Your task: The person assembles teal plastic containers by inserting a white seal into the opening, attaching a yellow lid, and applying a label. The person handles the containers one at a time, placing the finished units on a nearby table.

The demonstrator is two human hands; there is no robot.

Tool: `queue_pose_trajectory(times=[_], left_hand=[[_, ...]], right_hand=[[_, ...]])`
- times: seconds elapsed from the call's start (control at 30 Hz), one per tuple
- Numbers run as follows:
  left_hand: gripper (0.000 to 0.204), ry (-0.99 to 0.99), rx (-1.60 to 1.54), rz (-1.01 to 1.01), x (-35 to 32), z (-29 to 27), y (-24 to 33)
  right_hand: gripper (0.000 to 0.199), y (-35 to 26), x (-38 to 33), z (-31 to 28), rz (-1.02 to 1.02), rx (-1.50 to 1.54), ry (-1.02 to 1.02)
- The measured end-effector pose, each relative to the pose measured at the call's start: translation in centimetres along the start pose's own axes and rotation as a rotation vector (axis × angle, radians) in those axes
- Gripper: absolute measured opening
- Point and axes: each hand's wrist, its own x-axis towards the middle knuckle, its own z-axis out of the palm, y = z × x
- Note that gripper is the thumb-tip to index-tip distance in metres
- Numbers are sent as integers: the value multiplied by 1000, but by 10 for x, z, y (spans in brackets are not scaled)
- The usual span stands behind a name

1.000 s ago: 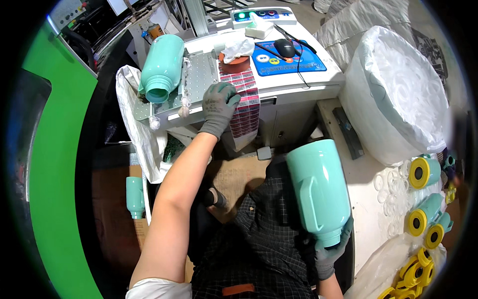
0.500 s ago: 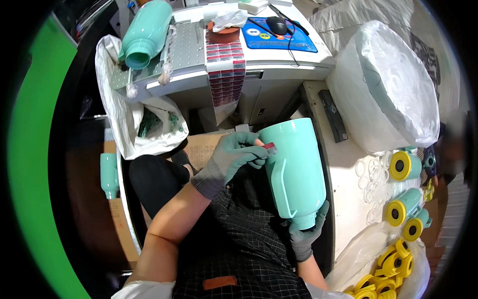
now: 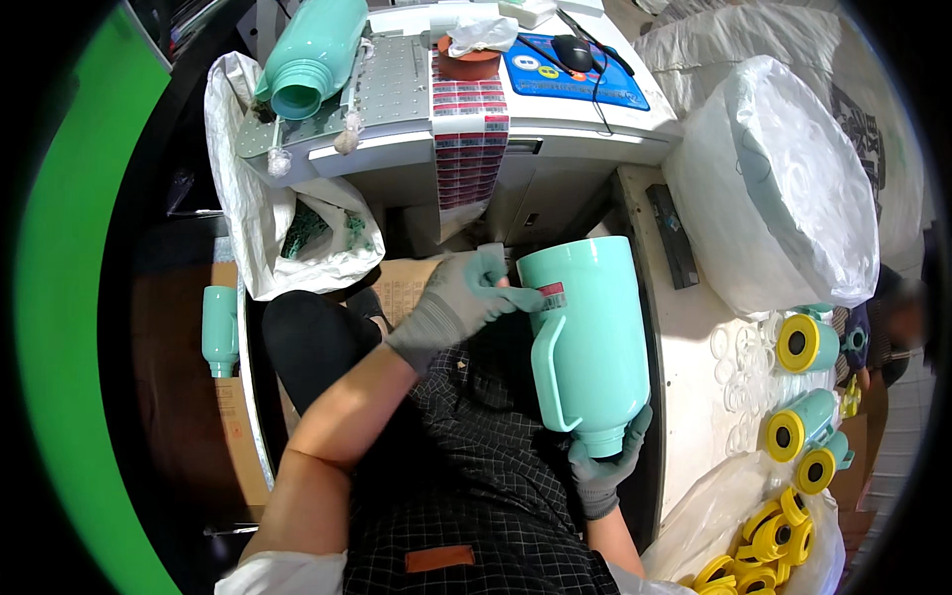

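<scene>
A mint-green jug (image 3: 595, 327) with a side handle is tilted over my lap, its wide end up and its narrow threaded neck toward me. My gloved right hand (image 3: 605, 471) is closed around the neck from below. Near the rim, above the handle, a small red and white label (image 3: 552, 296) lies against the wall. My left hand (image 3: 471, 297), in a grey and green glove, reaches it with an outstretched finger touching its left edge. The other left fingers are loosely bent, and I see nothing held in them.
A strip of labels (image 3: 471, 164) hangs off the white machine table (image 3: 397, 159), where another mint jug (image 3: 312, 59) lies. At right are a large white bag (image 3: 783, 198), yellow-lidded jugs (image 3: 798, 342) and a bag of yellow lids (image 3: 769, 540). A white sack (image 3: 243, 198) hangs at left.
The label was held in my left fingers at the jug's edge; now it lies on the jug's wall. My left fingers have let go of it, one still touching it. The right hand keeps its hold.
</scene>
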Motion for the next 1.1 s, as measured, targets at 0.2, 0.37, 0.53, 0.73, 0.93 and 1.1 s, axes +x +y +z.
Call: queue_pose_trajectory(times=[0.2,0.37,0.53,0.73,0.93,1.1], left_hand=[[49,543,630,224,-6,-80,-41],[75,1030,1240,867,25,-198,26],[62,677,1806,902,63,-292,21],[74,946,1138,1061,-94,-186,56],[89,628,405,730,-177,-96,3],[78,333,-151,225,-169,-53,-45]], right_hand=[[90,-54,34,3,210,104,46],[116,-54,67,4,207,200,145],[114,-83,127,48,84,314,142],[103,-93,215,92,-176,270,63],[97,-158,284,237,-722,-175,-116],[90,-194,308,369,-781,-398,-168]])
